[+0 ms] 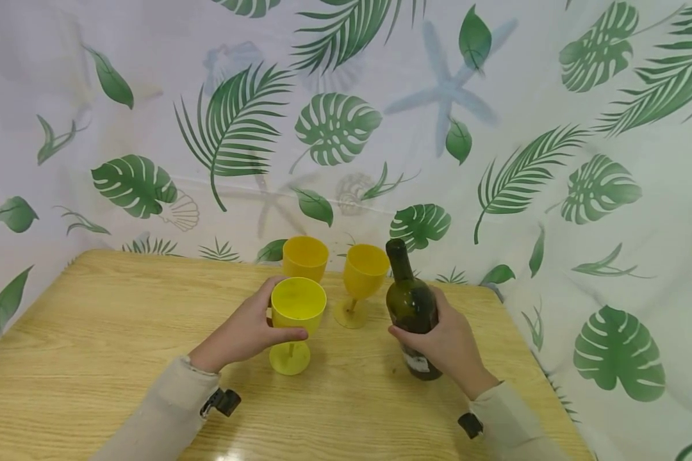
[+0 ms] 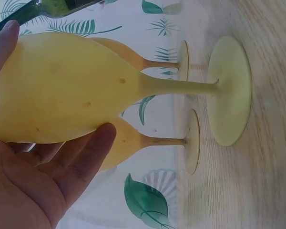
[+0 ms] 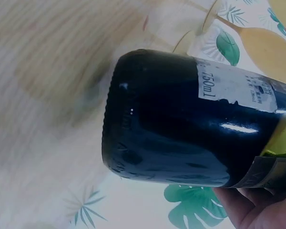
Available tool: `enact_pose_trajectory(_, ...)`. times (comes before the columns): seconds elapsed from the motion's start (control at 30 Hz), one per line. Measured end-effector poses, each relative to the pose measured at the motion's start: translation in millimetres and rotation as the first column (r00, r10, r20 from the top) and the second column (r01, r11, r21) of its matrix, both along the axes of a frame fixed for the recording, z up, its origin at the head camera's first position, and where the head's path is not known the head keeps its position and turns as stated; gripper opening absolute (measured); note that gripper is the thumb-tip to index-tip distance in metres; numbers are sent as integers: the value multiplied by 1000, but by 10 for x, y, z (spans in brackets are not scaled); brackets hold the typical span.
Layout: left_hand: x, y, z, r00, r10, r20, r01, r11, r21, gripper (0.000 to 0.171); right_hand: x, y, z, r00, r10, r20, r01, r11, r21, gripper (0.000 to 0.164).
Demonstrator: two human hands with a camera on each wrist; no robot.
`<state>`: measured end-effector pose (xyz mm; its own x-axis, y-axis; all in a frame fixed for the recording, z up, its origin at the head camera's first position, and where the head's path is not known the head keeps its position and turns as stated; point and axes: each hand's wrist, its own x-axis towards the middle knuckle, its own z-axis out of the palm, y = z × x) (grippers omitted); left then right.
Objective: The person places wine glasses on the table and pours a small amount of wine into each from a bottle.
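Observation:
My left hand grips a yellow plastic goblet by its bowl, thumb on the near side and fingers around the far side. The goblet stands upright, and its round foot is close to the tabletop in the left wrist view. With my right hand I hold a dark green wine bottle around its body. Its neck leans a little to the left, and a white label marked 750ml shows near its base. The bottle is right of the held goblet.
Two more yellow goblets stand behind: one partly hidden by the held goblet, another left of the bottle. All are over a light wood table. A leaf-patterned curtain hangs along the table's back and right edges.

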<state>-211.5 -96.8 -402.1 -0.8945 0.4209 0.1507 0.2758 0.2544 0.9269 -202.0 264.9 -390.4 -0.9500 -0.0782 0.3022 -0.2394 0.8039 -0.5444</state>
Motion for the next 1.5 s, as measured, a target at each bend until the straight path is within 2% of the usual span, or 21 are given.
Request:
enact_pose_trajectory(0.13, 3, -2, -3, 1000, 5, 5, -5, 1000, 2, 90, 3, 15, 72, 1000, 1, -1, -1, 998, 63, 98)
enact_pose_trajectory(0.33, 16, -6, -3, 1000, -4, 4, 4, 1000, 10, 92, -18, 71, 166, 1000, 26, -15, -25, 995, 100, 98)
enact_pose_trajectory(0.5, -8, -28, 3, 1000, -6, -14, 6, 1000, -30, 95, -44, 97, 223, 999, 45, -5, -44, 991, 126, 96)
enact_pose_trajectory(0.67, -38, -46, 47, 999, 33, -41, -36, 996, -80, 93, -50, 103, 272, 999, 36, 9, -37, 986, 163, 97)
enact_pose_trajectory(0.93, -43, -33, 118, 998, 42, -47, -46, 995, -89, 92, -50, 84, 330, 999, 47, 4, -47, 982, 183, 94)
enact_pose_trajectory(1.17, -35, -12, 74, 998, 52, -19, -53, 996, -65, 93, -58, 57, 333, 998, 56, 16, -58, 979, 194, 99)
enact_pose_trajectory(1.37, -53, -2, 15, 998, 57, -31, -59, 996, -63, 92, -54, 33, 330, 998, 58, 27, -62, 975, 214, 104)
enact_pose_trajectory(1.5, -60, -4, 18, 998, 59, -30, -61, 996, -60, 91, -64, 17, 344, 997, 65, 29, -70, 970, 231, 104)
